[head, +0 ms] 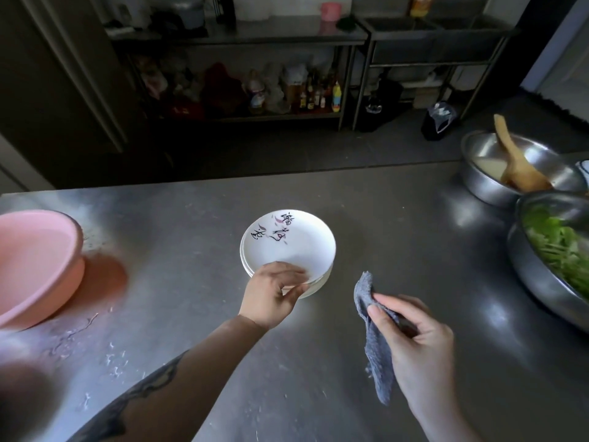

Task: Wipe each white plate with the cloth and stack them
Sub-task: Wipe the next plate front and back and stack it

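Left hand (271, 293) gripped the near rim of the top white plate (291, 247), thumb on top; the stack (314, 287) sat just beyond it on the steel table (398, 218). Right hand (414, 339) pinched the grey cloth (373, 333), held beside the stack, apart.
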Demonstrator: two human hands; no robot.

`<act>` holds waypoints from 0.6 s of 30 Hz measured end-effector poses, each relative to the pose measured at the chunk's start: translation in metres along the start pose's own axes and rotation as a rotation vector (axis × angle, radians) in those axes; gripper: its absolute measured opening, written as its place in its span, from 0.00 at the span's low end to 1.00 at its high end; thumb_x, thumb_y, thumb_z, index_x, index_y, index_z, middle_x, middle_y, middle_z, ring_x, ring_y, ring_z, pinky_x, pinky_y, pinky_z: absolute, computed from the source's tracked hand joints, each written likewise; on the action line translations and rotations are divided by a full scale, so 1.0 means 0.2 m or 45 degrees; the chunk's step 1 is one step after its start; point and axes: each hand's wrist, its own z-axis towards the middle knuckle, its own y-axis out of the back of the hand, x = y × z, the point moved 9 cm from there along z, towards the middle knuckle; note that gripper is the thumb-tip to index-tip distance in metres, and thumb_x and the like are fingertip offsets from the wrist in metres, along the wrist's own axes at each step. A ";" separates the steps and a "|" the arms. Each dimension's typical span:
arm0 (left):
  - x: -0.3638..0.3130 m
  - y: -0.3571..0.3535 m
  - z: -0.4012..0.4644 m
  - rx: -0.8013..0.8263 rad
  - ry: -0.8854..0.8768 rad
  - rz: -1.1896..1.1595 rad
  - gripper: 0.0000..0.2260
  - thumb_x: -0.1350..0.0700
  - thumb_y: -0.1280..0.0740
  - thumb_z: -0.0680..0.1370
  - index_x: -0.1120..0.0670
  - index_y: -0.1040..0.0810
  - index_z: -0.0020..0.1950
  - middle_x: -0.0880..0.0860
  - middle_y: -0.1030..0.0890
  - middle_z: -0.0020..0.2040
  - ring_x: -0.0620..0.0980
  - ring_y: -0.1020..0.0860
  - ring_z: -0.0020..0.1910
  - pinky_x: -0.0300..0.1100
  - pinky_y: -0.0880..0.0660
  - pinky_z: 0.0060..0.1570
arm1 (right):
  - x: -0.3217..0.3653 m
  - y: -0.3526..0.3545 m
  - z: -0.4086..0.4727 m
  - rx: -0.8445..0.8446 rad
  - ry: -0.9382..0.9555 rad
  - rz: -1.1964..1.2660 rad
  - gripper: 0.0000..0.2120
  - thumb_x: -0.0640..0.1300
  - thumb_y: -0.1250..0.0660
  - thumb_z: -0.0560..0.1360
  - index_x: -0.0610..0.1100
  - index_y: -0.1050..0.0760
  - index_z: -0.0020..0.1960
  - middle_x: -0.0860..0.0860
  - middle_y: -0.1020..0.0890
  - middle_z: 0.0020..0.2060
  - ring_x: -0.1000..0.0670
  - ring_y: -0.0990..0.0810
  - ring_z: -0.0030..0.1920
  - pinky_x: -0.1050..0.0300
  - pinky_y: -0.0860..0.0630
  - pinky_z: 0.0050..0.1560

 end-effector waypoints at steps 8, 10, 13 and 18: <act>-0.02 0.00 -0.01 0.100 0.107 0.078 0.06 0.59 0.26 0.74 0.55 0.14 0.51 0.48 0.15 0.54 0.52 0.19 0.56 0.47 0.24 0.57 | 0.02 -0.02 -0.03 0.057 0.007 -0.019 0.12 0.30 0.26 0.68 0.46 0.16 0.42 0.51 0.17 0.40 0.56 0.19 0.37 0.69 0.26 0.39; -0.05 0.05 -0.04 0.105 0.124 0.146 0.09 0.60 0.26 0.73 0.54 0.15 0.53 0.48 0.16 0.56 0.52 0.20 0.58 0.45 0.27 0.60 | 0.05 -0.03 -0.04 0.092 0.029 -0.056 0.13 0.30 0.26 0.68 0.48 0.16 0.42 0.52 0.17 0.41 0.54 0.18 0.39 0.67 0.25 0.40; -0.13 0.22 -0.21 0.018 0.151 0.262 0.10 0.60 0.23 0.71 0.53 0.15 0.51 0.49 0.16 0.55 0.53 0.19 0.55 0.44 0.28 0.55 | 0.07 -0.05 -0.08 0.182 0.050 -0.106 0.14 0.31 0.26 0.67 0.50 0.16 0.42 0.56 0.18 0.42 0.55 0.18 0.42 0.68 0.26 0.42; -0.14 0.59 -0.70 -0.187 0.448 0.394 0.08 0.59 0.23 0.70 0.51 0.14 0.48 0.48 0.15 0.52 0.53 0.17 0.49 0.46 0.24 0.51 | 0.19 -0.25 -0.21 0.459 0.347 -0.413 0.13 0.35 0.24 0.67 0.52 0.16 0.42 0.60 0.20 0.42 0.59 0.20 0.44 0.72 0.29 0.43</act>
